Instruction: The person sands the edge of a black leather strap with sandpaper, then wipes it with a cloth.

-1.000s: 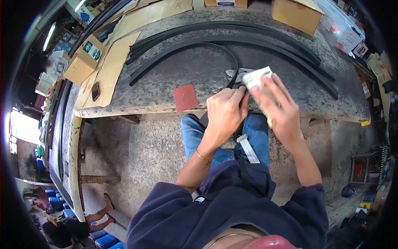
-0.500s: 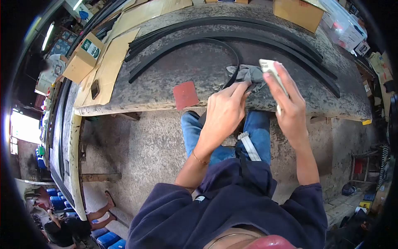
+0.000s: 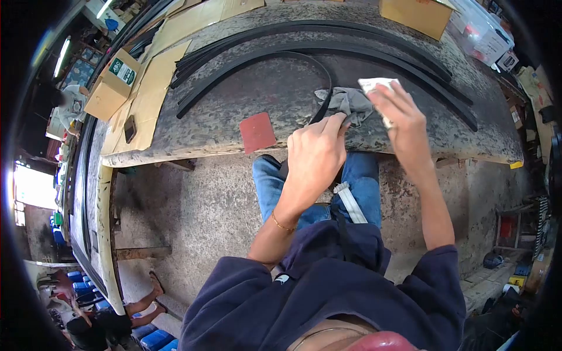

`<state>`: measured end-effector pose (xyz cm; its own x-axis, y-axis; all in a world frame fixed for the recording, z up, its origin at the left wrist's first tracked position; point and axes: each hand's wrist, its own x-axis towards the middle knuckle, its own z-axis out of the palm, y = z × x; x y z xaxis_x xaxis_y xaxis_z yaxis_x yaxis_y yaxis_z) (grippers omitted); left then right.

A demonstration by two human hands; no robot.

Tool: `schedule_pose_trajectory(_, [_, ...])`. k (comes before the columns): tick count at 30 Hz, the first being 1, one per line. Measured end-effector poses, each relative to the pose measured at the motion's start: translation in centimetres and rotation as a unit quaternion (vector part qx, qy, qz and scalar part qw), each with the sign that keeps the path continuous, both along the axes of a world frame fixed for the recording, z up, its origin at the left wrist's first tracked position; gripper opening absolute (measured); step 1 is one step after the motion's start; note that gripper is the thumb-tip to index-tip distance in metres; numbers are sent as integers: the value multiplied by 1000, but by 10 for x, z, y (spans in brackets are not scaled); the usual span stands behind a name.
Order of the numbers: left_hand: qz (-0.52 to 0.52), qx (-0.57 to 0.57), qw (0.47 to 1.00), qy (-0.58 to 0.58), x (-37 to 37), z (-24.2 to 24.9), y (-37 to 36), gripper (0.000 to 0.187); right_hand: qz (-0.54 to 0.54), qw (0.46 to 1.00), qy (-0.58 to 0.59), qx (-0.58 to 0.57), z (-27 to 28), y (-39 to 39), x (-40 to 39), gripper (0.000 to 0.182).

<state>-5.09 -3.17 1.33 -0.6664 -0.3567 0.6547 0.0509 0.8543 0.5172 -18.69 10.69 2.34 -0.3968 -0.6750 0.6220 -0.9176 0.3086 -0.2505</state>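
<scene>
My left hand (image 3: pixel 315 153) pinches the near end of a thin black rubber strip (image 3: pixel 293 57) at the front edge of the stained workbench (image 3: pixel 263 93). The strip curves away across the bench top. My right hand (image 3: pixel 404 120) is raised over the bench, gripping a small white folded pad (image 3: pixel 374 85) between its fingers. A crumpled grey rag (image 3: pixel 346 102) lies on the bench between my two hands, just beyond the left fingertips.
A red sanding sheet (image 3: pixel 256 131) lies at the bench's front edge. Long black rubber strips (image 3: pixel 363 44) arc across the bench. Cardboard boxes (image 3: pixel 114 85) and flat cardboard (image 3: pixel 155 88) sit left, another box (image 3: pixel 417 16) at the back. Another person crouches at the lower left (image 3: pixel 105 322).
My right hand has lifted the white pad away from my left hand, up and to the right, uncovering the grey rag. My left hand has stayed on the strip's end.
</scene>
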Motion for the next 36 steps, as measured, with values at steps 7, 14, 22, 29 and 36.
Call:
schedule_pose_trajectory(7, [0, -5, 1000, -21, -1, 5, -3, 8, 61, 996, 51, -29, 0, -3, 19, 30])
schedule_pose_trajectory(14, [18, 13, 999, -33, -1, 5, -2, 9, 32, 995, 87, 21, 2, -1, 13, 32])
schedule_pose_trajectory(22, [28, 10, 999, -39, 0, 5, 0, 6, 34, 998, -20, -46, -9, -6, 1, 33])
schedule_pose_trajectory(29, [20, -2, 998, -57, -1, 3, 6, 8, 36, 999, 16, -18, -8, 2, 0, 34])
schedule_pose_trajectory(36, [16, -11, 995, -97, 0, 7, 4, 8, 29, 999, 46, 8, -7, -2, 4, 36])
